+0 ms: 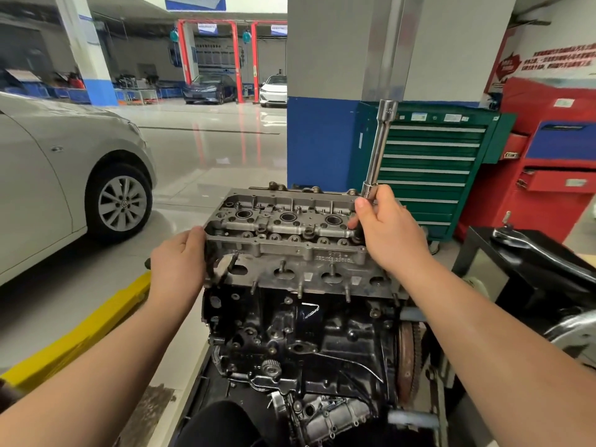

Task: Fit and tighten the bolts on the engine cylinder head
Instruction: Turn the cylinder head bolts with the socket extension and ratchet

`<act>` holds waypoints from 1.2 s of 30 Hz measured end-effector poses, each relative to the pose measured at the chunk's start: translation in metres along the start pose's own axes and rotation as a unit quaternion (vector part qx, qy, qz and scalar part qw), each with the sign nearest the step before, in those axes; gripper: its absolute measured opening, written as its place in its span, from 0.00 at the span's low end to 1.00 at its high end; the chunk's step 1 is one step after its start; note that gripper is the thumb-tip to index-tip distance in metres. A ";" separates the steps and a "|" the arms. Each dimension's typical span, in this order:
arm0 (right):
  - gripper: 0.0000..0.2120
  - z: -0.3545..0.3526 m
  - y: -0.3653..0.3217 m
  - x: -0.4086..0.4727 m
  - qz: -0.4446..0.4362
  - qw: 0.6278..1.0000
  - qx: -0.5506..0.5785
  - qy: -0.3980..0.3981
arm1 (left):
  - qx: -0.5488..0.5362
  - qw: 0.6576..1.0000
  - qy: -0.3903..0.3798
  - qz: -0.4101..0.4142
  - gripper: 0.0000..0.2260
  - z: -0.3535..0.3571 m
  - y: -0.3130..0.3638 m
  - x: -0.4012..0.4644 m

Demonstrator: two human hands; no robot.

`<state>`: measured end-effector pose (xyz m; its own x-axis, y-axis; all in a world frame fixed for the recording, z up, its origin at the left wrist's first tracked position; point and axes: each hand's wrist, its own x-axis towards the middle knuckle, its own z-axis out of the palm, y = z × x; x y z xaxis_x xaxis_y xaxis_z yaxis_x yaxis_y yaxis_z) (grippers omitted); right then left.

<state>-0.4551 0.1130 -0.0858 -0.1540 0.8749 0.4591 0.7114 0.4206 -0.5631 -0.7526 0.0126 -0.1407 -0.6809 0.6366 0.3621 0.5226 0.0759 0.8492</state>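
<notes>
A grey aluminium cylinder head [290, 250] sits on top of a dark engine block [300, 343] in the middle of the head view. My right hand [385, 230] grips the lower part of a long chrome socket extension [379, 146], which stands almost upright over the head's far right corner. Its lower tip is hidden behind my fingers. At the head's left end my left hand [179, 264] rests with its fingers bent round the edge. No loose bolt is visible.
A silver car [64, 175] stands at the left beside a yellow floor strip [80, 333]. Behind the engine are a green drawer cabinet [429, 169] and a red tool cabinet [554, 150]. A black stand with metal parts [532, 262] is at the right.
</notes>
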 end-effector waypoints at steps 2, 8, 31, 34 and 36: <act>0.10 -0.002 0.001 -0.002 0.004 1.000 -0.003 0.001 | 0.005 1.000 0.004 0.003 0.23 -0.001 0.002 -0.005; 0.09 -0.009 0.008 -0.011 -0.001 1.000 0.000 0.004 | -0.014 1.000 0.015 0.016 0.24 0.000 -0.003 -0.017; 0.09 -0.017 -0.006 -0.012 0.054 0.997 0.055 0.013 | -0.343 0.907 -0.240 0.040 0.15 0.111 0.292 -0.032; 0.08 -0.018 -0.004 -0.014 0.037 0.997 0.064 -0.002 | -0.240 0.955 -0.115 0.129 0.15 0.128 0.291 -0.030; 0.08 -0.025 -0.002 -0.012 0.035 0.984 0.171 -0.041 | -0.245 0.950 -0.135 0.137 0.15 0.133 0.294 -0.029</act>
<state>-0.4373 0.0955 -0.0734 -0.1784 0.9152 0.3613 0.4513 0.4024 -0.7965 -0.5106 0.1181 0.0476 -0.3627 0.7591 0.5406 0.3158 -0.4456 0.8377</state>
